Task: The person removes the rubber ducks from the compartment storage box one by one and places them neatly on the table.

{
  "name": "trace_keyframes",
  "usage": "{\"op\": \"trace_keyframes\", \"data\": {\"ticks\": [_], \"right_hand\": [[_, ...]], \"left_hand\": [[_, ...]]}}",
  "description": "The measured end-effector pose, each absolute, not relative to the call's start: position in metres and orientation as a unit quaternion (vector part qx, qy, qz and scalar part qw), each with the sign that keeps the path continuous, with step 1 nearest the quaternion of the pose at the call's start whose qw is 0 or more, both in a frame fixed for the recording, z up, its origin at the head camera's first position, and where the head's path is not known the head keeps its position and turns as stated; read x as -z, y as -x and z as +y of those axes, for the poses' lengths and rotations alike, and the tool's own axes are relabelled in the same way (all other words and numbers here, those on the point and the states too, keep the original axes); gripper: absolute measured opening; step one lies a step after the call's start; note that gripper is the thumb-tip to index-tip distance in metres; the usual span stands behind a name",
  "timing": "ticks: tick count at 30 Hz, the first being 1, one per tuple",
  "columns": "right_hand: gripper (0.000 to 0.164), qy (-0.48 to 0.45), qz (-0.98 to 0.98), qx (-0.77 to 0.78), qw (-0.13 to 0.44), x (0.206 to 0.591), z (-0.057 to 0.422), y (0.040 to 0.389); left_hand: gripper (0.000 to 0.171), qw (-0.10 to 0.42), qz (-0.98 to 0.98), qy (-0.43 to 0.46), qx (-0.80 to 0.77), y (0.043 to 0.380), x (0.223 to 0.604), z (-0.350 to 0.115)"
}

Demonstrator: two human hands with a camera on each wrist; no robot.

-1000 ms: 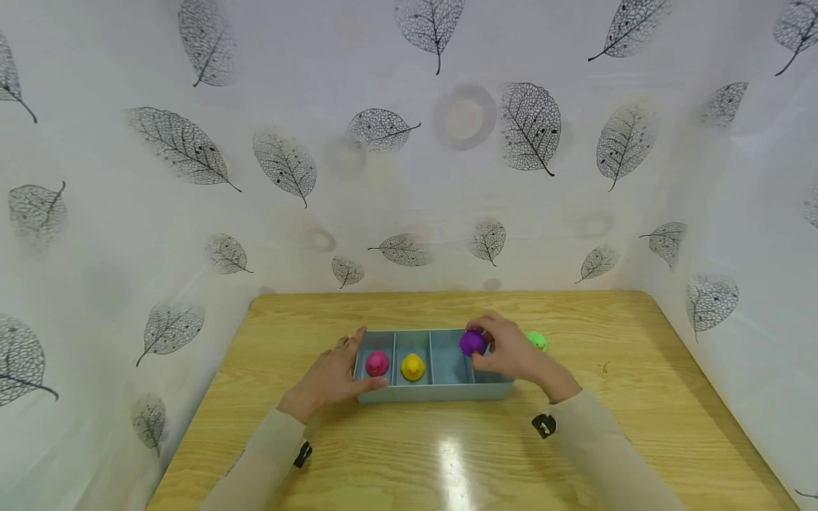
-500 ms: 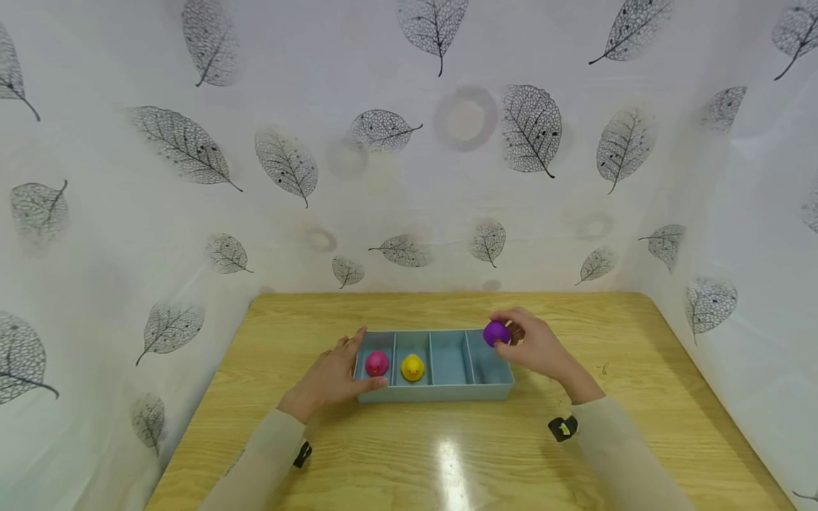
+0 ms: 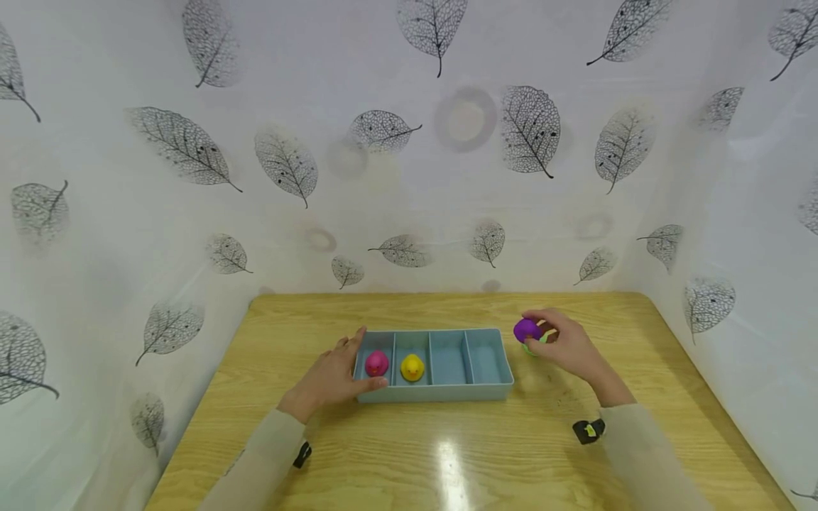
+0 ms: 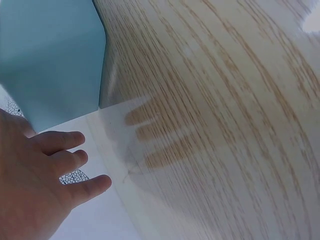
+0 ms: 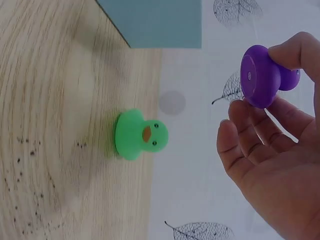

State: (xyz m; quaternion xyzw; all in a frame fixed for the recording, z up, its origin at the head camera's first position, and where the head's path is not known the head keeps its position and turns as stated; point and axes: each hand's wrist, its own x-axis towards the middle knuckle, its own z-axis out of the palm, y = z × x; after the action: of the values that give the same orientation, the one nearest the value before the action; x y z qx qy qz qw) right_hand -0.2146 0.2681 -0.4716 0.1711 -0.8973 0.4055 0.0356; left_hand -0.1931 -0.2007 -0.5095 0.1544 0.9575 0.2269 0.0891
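Note:
A light blue divided tray (image 3: 441, 392) lies on the table. Its left compartment holds a pink rubber duck (image 3: 376, 363); beside that, a yellow rubber duck (image 3: 412, 367) sits in its own compartment. My left hand (image 3: 329, 376) rests on the tray's left end, thumb along the front rim and index finger at the back corner; its other fingers reach out straight in the left wrist view. To the right of the tray, my right hand (image 3: 575, 349) pinches a purple rubber duck (image 5: 261, 75) in the air. A green rubber duck (image 5: 132, 135) stands below on the table, partly hidden in the head view.
The wooden table (image 3: 511, 454) runs back to a white leaf-patterned curtain (image 3: 447, 191), which also hangs at both sides. Two compartments on the tray's right hold nothing. Small dark specks mark the table near the green duck.
My right hand has carried the purple duck from over the tray's right compartments out past its right end, above the green duck. My left hand and the tray stay put.

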Motion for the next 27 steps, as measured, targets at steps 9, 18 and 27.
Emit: {"op": "trace_keyframes", "data": {"ticks": [9, 18, 27], "right_hand": [[0.047, -0.151, -0.906, -0.391, 0.057, 0.467, 0.294, 0.213], [0.051, -0.114, -0.917, -0.38, 0.044, 0.478, 0.321, 0.213], [0.053, -0.09, -0.921, -0.379, 0.02, 0.489, 0.337, 0.217]], "left_hand": [[0.123, 0.088, 0.959, -0.151, -0.222, 0.194, 0.511, -0.201], [0.123, 0.088, 0.959, -0.153, -0.223, 0.194, 0.509, -0.2], [0.12, 0.085, 0.961, -0.146, -0.218, 0.192, 0.509, -0.2]]}}
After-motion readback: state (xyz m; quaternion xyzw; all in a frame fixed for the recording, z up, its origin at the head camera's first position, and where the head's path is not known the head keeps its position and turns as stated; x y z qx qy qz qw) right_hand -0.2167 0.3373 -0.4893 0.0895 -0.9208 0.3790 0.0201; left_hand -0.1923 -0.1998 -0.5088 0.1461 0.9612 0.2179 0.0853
